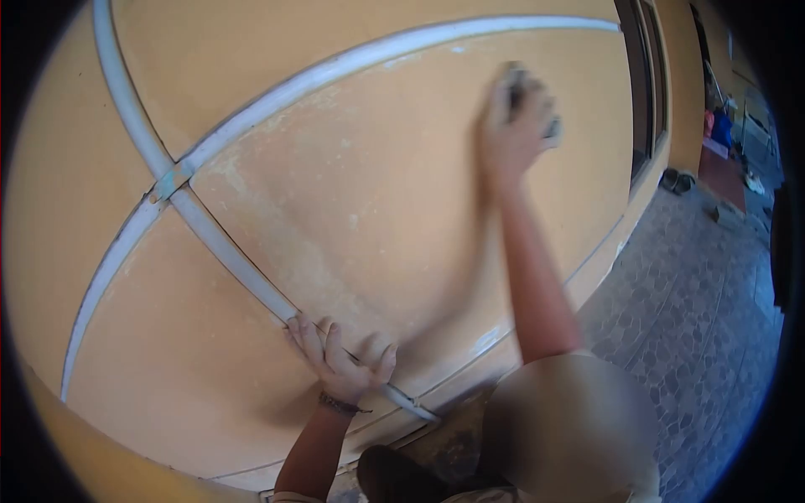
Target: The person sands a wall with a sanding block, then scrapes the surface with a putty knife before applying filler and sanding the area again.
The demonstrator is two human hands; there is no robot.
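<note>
An orange-beige wall [394,193] with pale scuffs and worn paint fills most of the head view. My right hand [521,126] is up at the wall's upper right, closed around a dark grey pad [515,85]; motion blur hides exactly what kind it is. Lower down, my left hand [340,359] rests against the wall with fingers spread and nothing held. Its fingers lie across a white strip [239,256] that runs diagonally down the wall. A dark bracelet [340,405] circles the left wrist.
A second white strip [369,57] curves across the wall, meeting the first at a bluish worn joint [172,180]. A dark-framed opening [646,92] bounds the wall at right. Stone-patterned floor tiles [671,318] lie below, with shoes [676,181] and assorted items farther back.
</note>
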